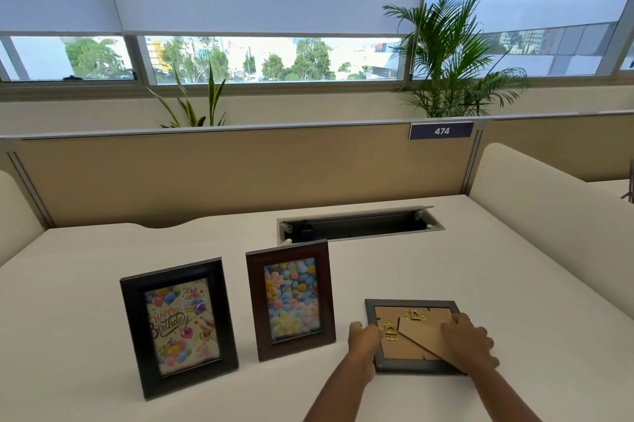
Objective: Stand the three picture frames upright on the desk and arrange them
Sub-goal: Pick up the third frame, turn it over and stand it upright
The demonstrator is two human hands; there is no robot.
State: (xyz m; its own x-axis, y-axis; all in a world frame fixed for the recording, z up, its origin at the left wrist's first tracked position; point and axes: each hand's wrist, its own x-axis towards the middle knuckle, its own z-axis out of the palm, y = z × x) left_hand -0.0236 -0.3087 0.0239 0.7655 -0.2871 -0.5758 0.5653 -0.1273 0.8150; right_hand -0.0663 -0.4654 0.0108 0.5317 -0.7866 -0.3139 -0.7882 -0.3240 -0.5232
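Two frames stand upright on the white desk (pixel 103 250): a black frame (pixel 178 327) with a "Happy Birthday" balloon picture at the left, and a brown frame (pixel 291 300) with a flower picture beside it. A grey frame (pixel 413 336) lies face down at the right, showing its cork back, gold hangers and a dark stand leg. My left hand (pixel 363 336) grips the grey frame's left edge. My right hand (pixel 468 341) rests on its right side, fingers curled over the back and edge.
An open cable tray (pixel 360 224) is cut into the desk behind the frames. A beige partition (pixel 240 174) with a "474" label closes the back, and a cream divider (pixel 549 209) borders the right side. Plants stand behind the partition.
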